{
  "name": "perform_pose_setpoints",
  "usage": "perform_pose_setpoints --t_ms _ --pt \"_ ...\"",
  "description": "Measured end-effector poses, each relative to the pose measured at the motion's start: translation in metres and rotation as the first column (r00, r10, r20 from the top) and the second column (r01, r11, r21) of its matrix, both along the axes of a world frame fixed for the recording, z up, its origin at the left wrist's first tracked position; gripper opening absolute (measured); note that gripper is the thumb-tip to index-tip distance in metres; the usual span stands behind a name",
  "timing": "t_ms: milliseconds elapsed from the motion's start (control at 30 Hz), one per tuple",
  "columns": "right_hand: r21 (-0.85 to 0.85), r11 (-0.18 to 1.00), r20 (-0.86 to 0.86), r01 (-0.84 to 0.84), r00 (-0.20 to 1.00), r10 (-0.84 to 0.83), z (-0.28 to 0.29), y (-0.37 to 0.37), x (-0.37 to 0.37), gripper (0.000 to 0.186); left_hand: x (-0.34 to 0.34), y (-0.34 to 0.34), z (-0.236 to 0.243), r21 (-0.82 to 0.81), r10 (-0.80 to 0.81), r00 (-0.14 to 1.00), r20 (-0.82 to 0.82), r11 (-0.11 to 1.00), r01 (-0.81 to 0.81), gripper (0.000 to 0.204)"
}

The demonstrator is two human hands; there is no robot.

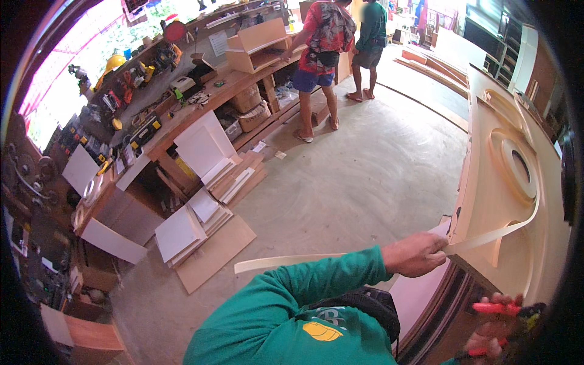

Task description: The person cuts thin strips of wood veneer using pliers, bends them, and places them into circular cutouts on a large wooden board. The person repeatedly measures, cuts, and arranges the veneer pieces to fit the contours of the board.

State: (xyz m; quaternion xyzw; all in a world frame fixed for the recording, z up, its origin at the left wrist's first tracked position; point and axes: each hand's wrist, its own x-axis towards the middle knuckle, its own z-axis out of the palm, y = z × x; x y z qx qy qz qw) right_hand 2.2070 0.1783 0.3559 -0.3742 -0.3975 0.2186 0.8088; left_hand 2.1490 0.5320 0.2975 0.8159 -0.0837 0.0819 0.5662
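At lower right, my right hand (488,331) grips a red-handled tool (496,309), my left hand (417,254) pinching a pale wood-like strip (486,238), perhaps for steadiness.

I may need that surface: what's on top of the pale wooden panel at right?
On the panel, a pale oval ring and a curving pale strip, its near stretch held by the left hand. Whatever lies directly beneath the ring is covered.
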Motion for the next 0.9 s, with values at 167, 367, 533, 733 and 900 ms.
perform_pose_setpoints --t_ms 167,367,533,733,900 --pt "-0.319 0.918 0.056 0.235 0.972 -0.229 -0.036 0.028 -0.021 0.086 -0.007 0.003 -0.001 0.014 0.023 0.999 -0.031 1.0 -0.023 0.032" --pt "-0.635 0.577 0.289 0.514 0.85 -0.439 -0.059 0.041 -0.053 0.061 -0.02 0.0 0.001 0.074 0.062 0.998 -0.02 0.995 -0.061 0.029" --pt "-0.684 0.35 0.384 0.641 0.723 -0.575 -0.081 0.048 -0.054 0.049 -0.025 0.0 0.001 0.073 0.036 0.996 -0.087 0.997 -0.03 0.03" --pt "-0.778 0.319 0.386 0.542 0.812 -0.438 -0.082 0.04 -0.061 0.064 -0.028 -0.008 -0.004 -0.034 0.102 0.994 -0.038 0.994 -0.103 0.035" --pt "-0.818 0.38 0.346 0.432 0.897 -0.276 -0.079 0.044 -0.067 0.066 -0.026 -0.003 0.0 -0.106 0.0 0.979 -0.204 0.994 -0.021 0.033"
